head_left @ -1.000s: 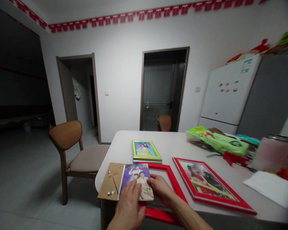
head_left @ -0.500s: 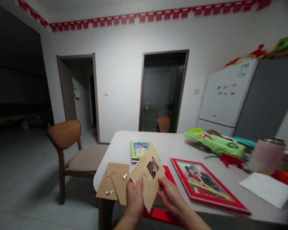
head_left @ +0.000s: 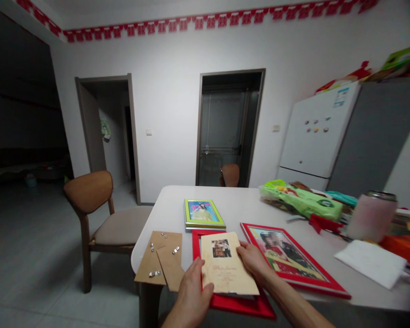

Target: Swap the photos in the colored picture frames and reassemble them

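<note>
Hands have brought the tan printed paper insert [head_left: 228,269] down flat onto the empty red picture frame [head_left: 233,303] at the white table's [head_left: 246,207] near edge (half a second ago it was tilted in the air), left hand [head_left: 190,298] pinching its near-left corner, right hand [head_left: 254,260] gripping its right edge.

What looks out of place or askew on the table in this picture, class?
The brown backing board overhangs the table edge at the near left corner, out of its frame. The beige card, held by the left hand and right hand, lies slightly crooked over the open red frame.
</note>
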Demonstrator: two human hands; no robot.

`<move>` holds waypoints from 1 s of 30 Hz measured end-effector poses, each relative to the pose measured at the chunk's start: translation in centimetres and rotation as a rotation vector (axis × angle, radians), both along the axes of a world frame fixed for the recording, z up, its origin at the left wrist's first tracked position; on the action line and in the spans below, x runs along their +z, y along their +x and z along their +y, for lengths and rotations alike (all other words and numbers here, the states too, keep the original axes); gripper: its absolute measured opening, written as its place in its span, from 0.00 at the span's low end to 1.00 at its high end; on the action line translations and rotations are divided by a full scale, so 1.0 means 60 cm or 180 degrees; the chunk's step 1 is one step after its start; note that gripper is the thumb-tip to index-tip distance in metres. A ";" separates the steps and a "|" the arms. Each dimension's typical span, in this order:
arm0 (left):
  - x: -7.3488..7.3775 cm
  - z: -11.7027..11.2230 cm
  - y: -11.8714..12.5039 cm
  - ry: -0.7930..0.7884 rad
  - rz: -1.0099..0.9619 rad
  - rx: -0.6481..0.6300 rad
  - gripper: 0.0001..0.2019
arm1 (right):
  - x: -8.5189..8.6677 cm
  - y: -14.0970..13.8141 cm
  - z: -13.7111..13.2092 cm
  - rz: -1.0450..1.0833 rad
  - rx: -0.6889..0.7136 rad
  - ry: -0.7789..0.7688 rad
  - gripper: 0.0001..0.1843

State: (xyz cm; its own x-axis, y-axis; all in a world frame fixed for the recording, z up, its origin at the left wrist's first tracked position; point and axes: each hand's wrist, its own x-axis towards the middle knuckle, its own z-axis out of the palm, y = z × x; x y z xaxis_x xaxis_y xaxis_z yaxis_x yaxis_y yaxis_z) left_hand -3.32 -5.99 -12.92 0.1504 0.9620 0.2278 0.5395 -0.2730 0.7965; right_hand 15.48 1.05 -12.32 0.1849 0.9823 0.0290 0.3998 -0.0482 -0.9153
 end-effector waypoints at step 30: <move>-0.029 0.037 -0.206 0.0138 0.1655 0.0776 0.27 | 0.012 -0.243 -0.075 -0.2353 0.1372 0.0960 0.25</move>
